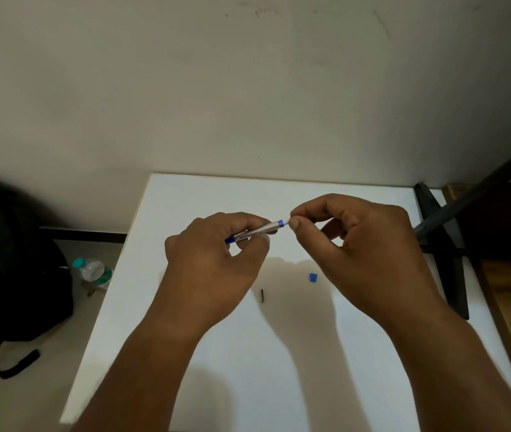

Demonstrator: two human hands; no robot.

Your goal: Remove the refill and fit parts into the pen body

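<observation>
Left hand [213,260] grips a slender pen barrel [259,231], smooth silver with blue at both ends, held tilted above the matte white table [185,198]. Right hand [357,244] pinches thumb and forefinger together at the barrel's upper blue-ringed end; what they pinch is too small to tell. On the table below lie a small dark cylinder [261,295] and a blue cap-like piece [312,277], apart. Left, on the floor: clear plastic bottle [93,272] with teal cap, label unreadable, beside a black fabric backpack [11,269]
</observation>
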